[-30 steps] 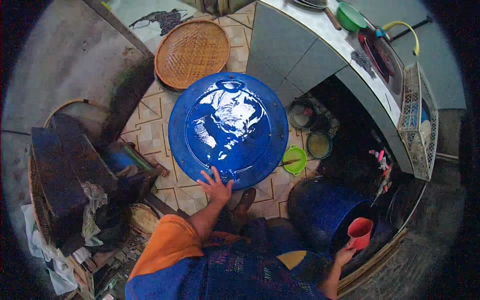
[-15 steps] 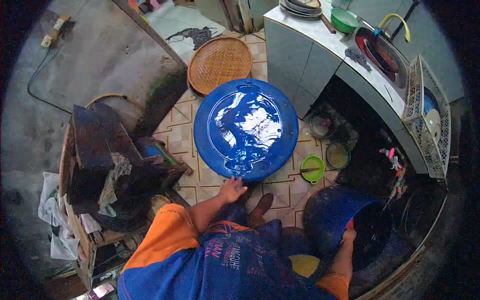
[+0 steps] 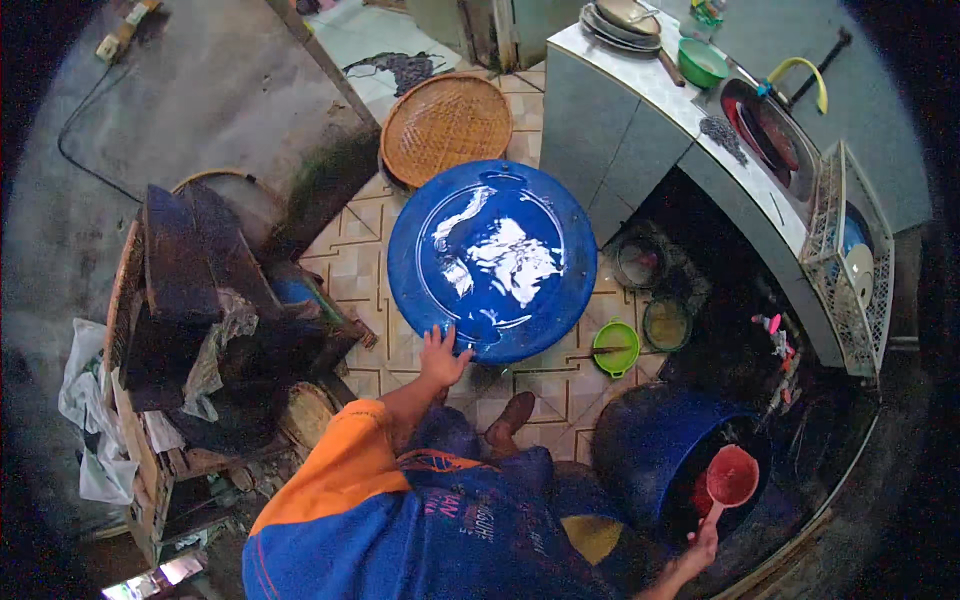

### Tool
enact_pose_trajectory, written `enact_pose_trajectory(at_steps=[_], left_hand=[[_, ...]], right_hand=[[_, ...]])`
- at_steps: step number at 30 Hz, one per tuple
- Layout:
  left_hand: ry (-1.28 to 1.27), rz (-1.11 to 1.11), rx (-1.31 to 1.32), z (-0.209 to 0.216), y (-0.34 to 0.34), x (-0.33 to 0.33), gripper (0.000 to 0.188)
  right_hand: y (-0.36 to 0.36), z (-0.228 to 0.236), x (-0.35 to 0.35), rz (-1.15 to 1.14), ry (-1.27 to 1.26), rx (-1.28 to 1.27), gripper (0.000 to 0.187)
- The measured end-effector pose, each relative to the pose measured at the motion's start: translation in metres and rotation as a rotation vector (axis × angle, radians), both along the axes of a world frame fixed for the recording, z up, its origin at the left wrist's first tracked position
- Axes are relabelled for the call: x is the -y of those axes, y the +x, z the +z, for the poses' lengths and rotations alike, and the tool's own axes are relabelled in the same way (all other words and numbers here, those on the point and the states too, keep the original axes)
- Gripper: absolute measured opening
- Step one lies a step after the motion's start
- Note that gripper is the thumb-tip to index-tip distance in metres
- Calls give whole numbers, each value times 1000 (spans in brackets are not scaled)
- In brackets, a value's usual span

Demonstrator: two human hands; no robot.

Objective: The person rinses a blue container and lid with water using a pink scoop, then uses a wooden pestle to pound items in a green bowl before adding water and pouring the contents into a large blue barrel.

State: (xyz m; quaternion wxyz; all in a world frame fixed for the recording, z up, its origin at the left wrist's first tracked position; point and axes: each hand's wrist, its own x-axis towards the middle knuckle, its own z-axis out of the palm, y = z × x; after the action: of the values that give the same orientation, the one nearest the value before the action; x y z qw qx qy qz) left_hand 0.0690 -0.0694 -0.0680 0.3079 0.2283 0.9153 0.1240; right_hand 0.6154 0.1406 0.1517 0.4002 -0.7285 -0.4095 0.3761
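A wide round blue plastic basin (image 3: 410, 270) with rippling, shiny water in it stands in front of me. My left hand (image 3: 441, 357) lies on its near rim with the fingers spread. Lower right, my right hand (image 3: 703, 546) grips the handle of a red water dipper (image 3: 733, 476). The dipper's bowl is over the mouth of a large dark blue drum (image 3: 645, 435). What lies deep inside the drum is too dark to make out.
A woven bamboo tray (image 3: 446, 122) leans behind the basin. A green strainer (image 3: 617, 349) and small bowls are on the tiled floor to the right. A counter with a sink (image 3: 800, 180) curves along the right. Dark wooden furniture (image 3: 205, 270) stands at left.
My right hand has raised the red dipper out of the drum's dark mouth, so its bowl now shows. My left hand has slid left and farther onto the basin's rim.
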Motion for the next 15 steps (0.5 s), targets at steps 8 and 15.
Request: enact_pose_trajectory(at_steps=[8,15], left_hand=[[65,95,-357,-12,-83,-13,76],[-12,120,-211,-10,-168,-37,66]], right_hand=[[-76,27,15,511,-111,163,24],[-281,-20,25,750,-240,73,27]])
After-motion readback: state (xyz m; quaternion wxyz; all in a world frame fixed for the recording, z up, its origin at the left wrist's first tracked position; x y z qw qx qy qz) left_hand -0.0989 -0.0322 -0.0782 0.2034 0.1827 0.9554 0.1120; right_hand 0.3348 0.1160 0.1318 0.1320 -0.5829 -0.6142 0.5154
